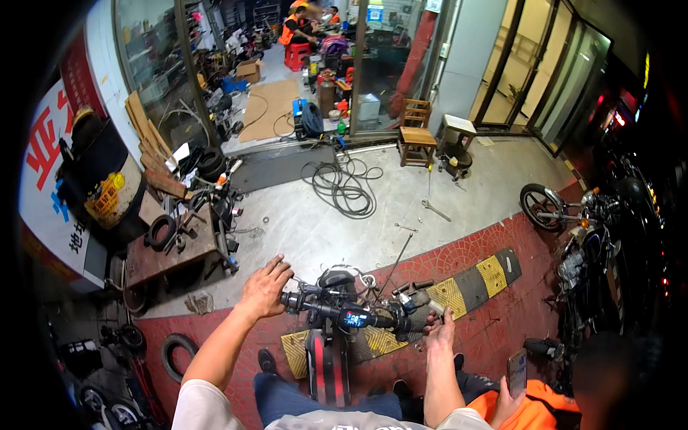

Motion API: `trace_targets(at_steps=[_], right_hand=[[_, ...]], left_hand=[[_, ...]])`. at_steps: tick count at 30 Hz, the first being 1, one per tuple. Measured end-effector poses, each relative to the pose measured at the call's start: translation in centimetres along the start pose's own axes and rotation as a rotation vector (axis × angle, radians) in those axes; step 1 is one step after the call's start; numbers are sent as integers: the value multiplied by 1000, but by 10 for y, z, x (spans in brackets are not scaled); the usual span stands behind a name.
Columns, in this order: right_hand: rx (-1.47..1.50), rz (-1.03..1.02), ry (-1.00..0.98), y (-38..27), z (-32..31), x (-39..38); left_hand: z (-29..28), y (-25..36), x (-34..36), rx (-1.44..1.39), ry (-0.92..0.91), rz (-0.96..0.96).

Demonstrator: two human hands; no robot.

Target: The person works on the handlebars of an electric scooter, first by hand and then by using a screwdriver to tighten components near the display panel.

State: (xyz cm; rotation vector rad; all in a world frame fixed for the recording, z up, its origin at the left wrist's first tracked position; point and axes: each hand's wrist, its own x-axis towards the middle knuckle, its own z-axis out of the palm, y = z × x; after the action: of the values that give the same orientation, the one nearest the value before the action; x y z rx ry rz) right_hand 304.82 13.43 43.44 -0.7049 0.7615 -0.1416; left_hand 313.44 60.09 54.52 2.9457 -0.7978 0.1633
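An electric scooter (327, 367) with a black and red deck stands between my legs. Its black handlebar crosses in front of me, with a lit display (352, 319) near the middle. My left hand (266, 289) is at the left end of the bar, fingers stretched forward. By the right end is my right hand (438, 331), its fingers curled around a small pale piece that I cannot make out. Cables and a front light bunch up ahead of the bar.
A yellow-black speed bump (491, 277) crosses the red paving. Tools, including a wrench (436, 210), and a coiled hose (345, 188) lie on the concrete. A cluttered workbench (172, 251) is left, motorcycles (609, 222) right. Beside my right arm, a person in orange (534, 405) holds a phone (516, 371).
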Motion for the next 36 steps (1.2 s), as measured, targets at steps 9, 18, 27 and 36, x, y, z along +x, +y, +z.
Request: trace_targets(at_steps=[9, 18, 27, 36], right_hand=[[20, 38, -103, 38, -39, -40], [106, -2, -109, 71, -39, -131], [79, -174, -148, 144, -97, -208], [131, -200, -260, 157, -113, -225]], left_hand=[[20, -18, -48, 157, -71, -58], [11, -28, -109, 47, 187, 125], [42, -31, -201, 50, 233, 209], [46, -29, -220, 32, 289, 208]])
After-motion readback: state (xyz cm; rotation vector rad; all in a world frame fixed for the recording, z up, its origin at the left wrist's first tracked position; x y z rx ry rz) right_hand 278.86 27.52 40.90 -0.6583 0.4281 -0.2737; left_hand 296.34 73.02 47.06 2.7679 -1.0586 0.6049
